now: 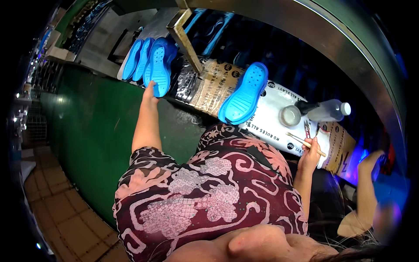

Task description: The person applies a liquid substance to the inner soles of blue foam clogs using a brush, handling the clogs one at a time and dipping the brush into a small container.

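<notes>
My left hand (151, 91) is closed on the near end of a blue shoe sole (157, 70), thumb on its upper face. Directly left of that sole, more blue soles (133, 59) lean side by side. My right hand (310, 153) grips a thin brush (300, 139) with a pale handle, its bristles pointing left. In front of me, between my hands, another blue sole (245, 94) with small holes lies face up on the taped bench top. Past the brush tip stands a small round jar (290, 116) of pale contents.
A clear bottle (328, 110) with a white cap lies beyond the jar. Red-handled snips (307, 129) rest near my right hand. A metal bracket (185, 39) rises at the bench's far side. Another person's arm (367, 187) reaches in at the right.
</notes>
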Available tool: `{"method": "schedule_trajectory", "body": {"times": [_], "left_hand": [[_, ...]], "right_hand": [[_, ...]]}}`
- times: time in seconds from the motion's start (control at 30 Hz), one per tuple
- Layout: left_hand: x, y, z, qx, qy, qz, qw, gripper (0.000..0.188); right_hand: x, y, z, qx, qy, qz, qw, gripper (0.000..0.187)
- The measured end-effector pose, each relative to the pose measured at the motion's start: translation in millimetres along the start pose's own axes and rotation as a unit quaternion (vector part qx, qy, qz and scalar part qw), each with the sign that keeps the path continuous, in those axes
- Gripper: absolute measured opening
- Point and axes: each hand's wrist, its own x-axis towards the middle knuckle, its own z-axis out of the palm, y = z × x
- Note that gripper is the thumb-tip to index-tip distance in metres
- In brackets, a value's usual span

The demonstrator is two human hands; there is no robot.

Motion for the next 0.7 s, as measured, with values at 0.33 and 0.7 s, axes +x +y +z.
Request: {"method": "schedule_trajectory", "body": {"times": [0.33,0.7], "left_hand": [[-82.5,-19.3,-71.7,0.101,-0.027,-0.005,0.995,0.066],[-185.0,-90.5,-16.7,0.133,-0.208,-0.117,0.962,0.065]], "right_hand": [[5.4,13.9,-6.4,-0.002,0.005,0.010,1.000,0.032],[5.4,7.8,6.5,0.022,-0.023,0.027,0.999,0.031]]}}
